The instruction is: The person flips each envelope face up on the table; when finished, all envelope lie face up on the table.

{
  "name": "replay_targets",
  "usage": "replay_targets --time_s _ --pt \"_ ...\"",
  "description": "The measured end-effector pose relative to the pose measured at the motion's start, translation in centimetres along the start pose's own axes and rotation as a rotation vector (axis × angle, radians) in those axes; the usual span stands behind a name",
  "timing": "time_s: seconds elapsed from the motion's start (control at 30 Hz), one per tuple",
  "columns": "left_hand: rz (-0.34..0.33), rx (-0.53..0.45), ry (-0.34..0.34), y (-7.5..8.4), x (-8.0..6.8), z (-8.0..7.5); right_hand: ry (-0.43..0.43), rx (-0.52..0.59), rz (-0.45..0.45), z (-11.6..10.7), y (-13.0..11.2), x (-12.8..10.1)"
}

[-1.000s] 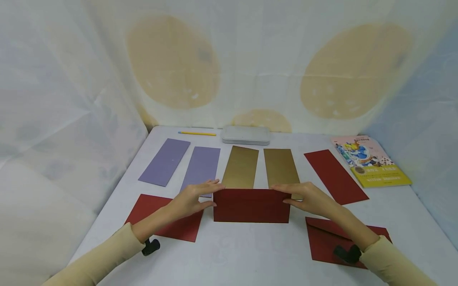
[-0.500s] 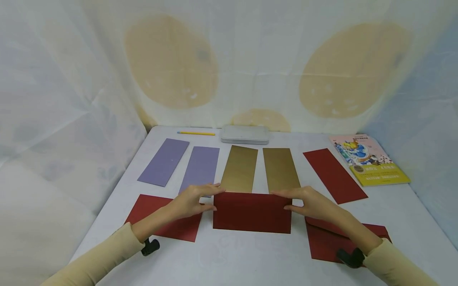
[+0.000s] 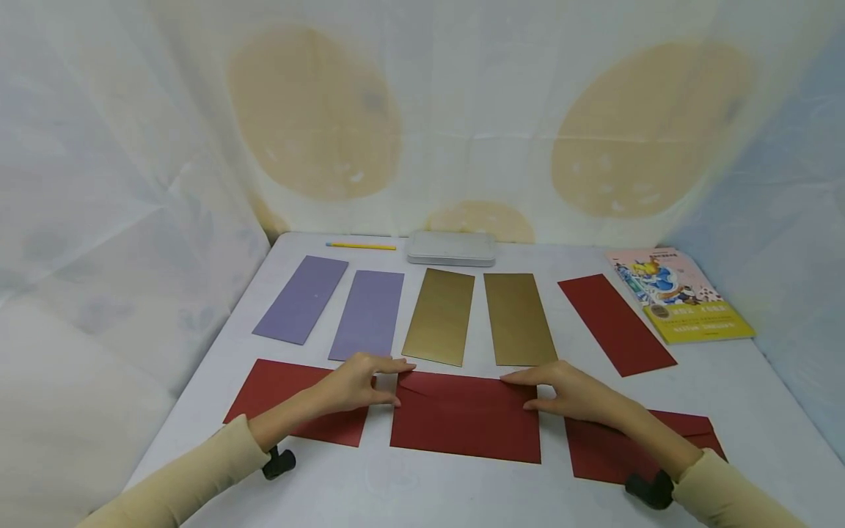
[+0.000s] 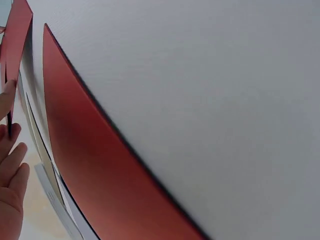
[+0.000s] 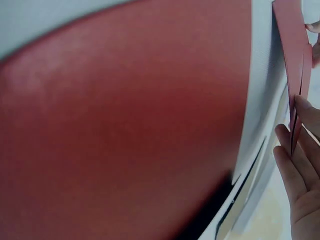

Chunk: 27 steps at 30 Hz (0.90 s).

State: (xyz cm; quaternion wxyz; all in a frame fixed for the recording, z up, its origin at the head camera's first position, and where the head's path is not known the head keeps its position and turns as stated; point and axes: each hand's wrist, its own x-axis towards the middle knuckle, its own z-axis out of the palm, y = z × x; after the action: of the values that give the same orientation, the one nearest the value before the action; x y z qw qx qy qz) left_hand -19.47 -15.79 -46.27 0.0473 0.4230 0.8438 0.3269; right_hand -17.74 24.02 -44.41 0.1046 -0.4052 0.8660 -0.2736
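A red envelope point(image 3: 465, 418) with a flap along its far edge is held between both hands at the middle of the table. My left hand point(image 3: 359, 383) pinches its left edge near the far corner, thumb on the near face and fingers behind. At the opposite edge my right hand point(image 3: 564, 390) grips it the same way. In both wrist views the envelope point(image 4: 19, 35) shows nearly edge-on, tilted up from the table. Under the left forearm lies another red envelope point(image 3: 337, 427); a third red envelope point(image 3: 604, 449) is partly hidden by the right forearm.
Beyond the hands lie two purple envelopes point(image 3: 301, 301) and two gold envelopes point(image 3: 439, 317). Farther right are a red envelope point(image 3: 617, 325) and a book point(image 3: 680, 297). A yellow pencil point(image 3: 361, 246) and a grey case point(image 3: 451, 249) sit along the back edge.
Both hands have brought the red envelope down and toward the person. Its face, upright before, now leans back flatter, so the flap shows and the gold envelopes are uncovered.
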Motion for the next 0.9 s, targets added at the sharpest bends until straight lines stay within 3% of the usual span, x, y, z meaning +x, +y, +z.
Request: replay_targets --time_s 0.2,0.53,0.9 --pt "-0.064 0.019 -0.034 -0.3 0.2 0.5 -0.027 0.001 0.024 0.6 0.2 0.1" --pt "-0.084 0.012 -0.065 -0.7 0.1 0.9 -0.009 -0.012 0.027 0.9 0.1 -0.1" --pt "-0.082 0.039 -0.094 1.0 -1.6 1.2 -0.053 0.021 0.042 0.7 -1.3 -1.0"
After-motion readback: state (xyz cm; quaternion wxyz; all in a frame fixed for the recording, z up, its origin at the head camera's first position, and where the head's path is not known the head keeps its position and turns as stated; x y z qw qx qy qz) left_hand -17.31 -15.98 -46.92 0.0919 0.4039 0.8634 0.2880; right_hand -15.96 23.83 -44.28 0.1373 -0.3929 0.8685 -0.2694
